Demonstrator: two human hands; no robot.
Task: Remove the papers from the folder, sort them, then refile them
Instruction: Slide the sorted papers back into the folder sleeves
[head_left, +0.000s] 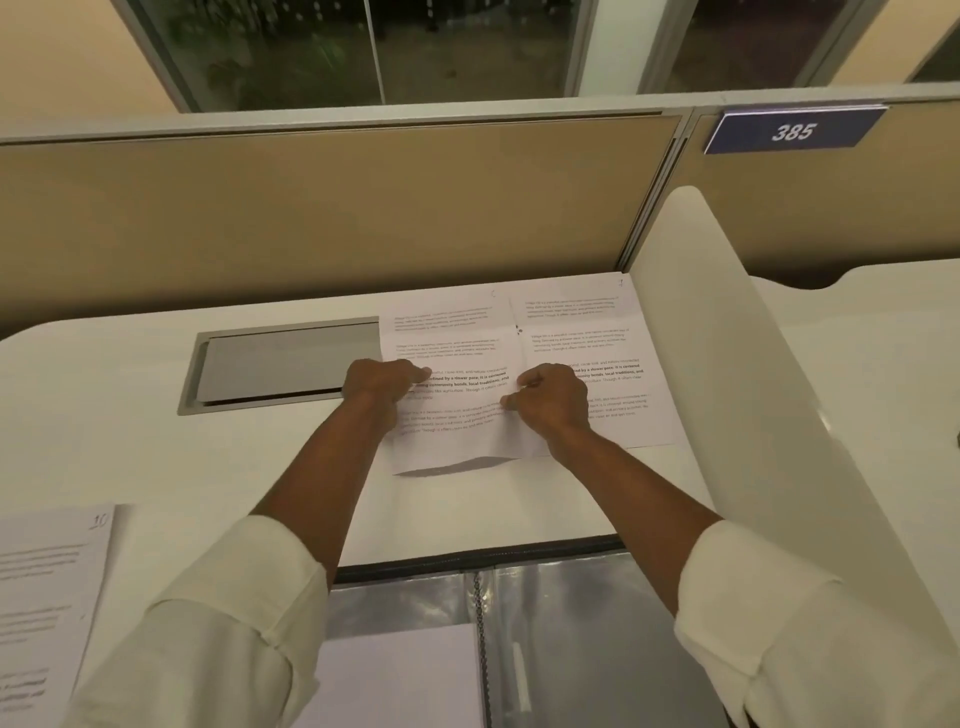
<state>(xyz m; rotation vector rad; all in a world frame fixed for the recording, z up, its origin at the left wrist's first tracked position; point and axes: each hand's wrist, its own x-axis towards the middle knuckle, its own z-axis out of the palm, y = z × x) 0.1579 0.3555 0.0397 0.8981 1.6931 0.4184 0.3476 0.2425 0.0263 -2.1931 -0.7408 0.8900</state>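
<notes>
Two printed sheets lie side by side at the back of the white desk. My left hand (382, 387) pinches the left edge of the left sheet (447, 332), and my right hand (550, 400) pinches its right edge; the sheet's near edge lifts off the desk and casts a shadow. The right sheet (587, 327) lies flat beneath, partly covered by my right hand. The open folder (561, 613) with clear plastic sleeves and a spiral spine sits at the near edge, holding a white sheet (400, 675) on its left side.
Another stack of printed papers (47, 587) marked 10 lies at the near left. A grey cable hatch (280, 364) is set into the desk beside the sheets. A white divider (727, 364) bounds the right side; a tan partition (337, 208) closes the back.
</notes>
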